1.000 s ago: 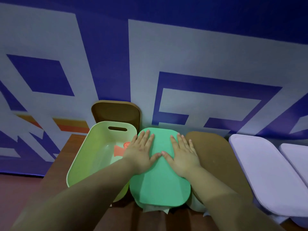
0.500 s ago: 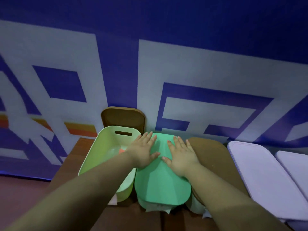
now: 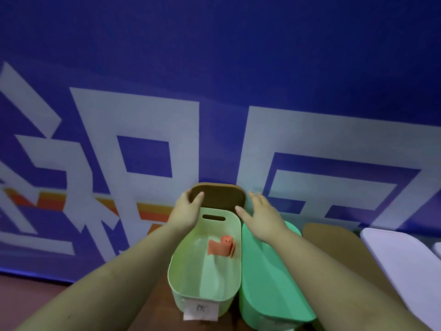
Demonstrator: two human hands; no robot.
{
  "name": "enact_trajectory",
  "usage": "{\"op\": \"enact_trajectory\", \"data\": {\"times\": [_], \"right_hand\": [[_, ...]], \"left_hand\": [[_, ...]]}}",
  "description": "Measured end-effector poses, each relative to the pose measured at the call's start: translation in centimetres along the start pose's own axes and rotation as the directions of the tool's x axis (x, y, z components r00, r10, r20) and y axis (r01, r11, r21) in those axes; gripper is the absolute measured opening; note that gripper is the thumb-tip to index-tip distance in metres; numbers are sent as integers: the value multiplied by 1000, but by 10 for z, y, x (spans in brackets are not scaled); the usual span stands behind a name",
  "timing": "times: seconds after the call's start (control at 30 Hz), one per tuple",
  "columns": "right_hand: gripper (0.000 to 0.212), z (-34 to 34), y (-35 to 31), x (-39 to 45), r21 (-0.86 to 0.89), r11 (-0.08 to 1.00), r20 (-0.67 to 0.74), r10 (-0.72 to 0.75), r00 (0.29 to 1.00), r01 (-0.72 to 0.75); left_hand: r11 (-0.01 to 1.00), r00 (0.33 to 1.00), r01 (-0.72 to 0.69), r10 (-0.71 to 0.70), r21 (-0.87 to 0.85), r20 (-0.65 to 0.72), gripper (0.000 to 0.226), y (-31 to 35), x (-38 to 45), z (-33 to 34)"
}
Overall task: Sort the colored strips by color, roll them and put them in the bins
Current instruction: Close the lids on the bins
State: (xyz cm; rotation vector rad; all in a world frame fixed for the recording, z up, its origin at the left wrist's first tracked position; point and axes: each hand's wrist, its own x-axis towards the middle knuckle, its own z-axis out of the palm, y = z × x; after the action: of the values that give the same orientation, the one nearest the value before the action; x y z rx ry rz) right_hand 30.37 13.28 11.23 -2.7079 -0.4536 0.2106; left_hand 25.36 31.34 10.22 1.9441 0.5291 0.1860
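Bins stood in a row along the table's far edge, against the blue banner (image 3: 214, 68). The green lidded bin (image 3: 269, 278) and the open pale green bin (image 3: 205, 278) sat side by side, touching, with a brown lid (image 3: 218, 195) propped upright behind the open one. The left hand (image 3: 187, 209) gripped that lid's left edge, thumb curled over its face; the right hand (image 3: 260, 211) reached for its right edge, fingers spread, holding nothing. The orange strip (image 3: 220, 247) lay half unrolled inside the open bin. Lifted one-handed, the lid could tip or knock the bin; closing it might trap a loosened roll.
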Motion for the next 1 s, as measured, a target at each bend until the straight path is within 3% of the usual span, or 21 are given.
{"op": "enact_trajectory", "data": {"times": [0.13,0.23,0.53,0.8,1.0], "right_hand": [[68,11,-19,23,314,934,20,172,985,-169],[66,19,-26,40,449,863,16,250,968,-231],[58,44,-31,49,439,879,-179,290,940,-187],[39,43,-37,55,705,668,-99,425,900,-238],[34,38,-44,57,722,659,-129,428,895,-211]], "left_hand": [[999,999,19,-18,-30,46,61,-6,20,-5],[999,998,19,-16,-44,66,61,-13,37,-2],[998,1000,0,0,-70,3,56,-24,54,12],[995,1000,-29,28,-99,-7,45,-28,56,9],[992,999,-12,6,-128,-47,41,-23,57,3]]}}
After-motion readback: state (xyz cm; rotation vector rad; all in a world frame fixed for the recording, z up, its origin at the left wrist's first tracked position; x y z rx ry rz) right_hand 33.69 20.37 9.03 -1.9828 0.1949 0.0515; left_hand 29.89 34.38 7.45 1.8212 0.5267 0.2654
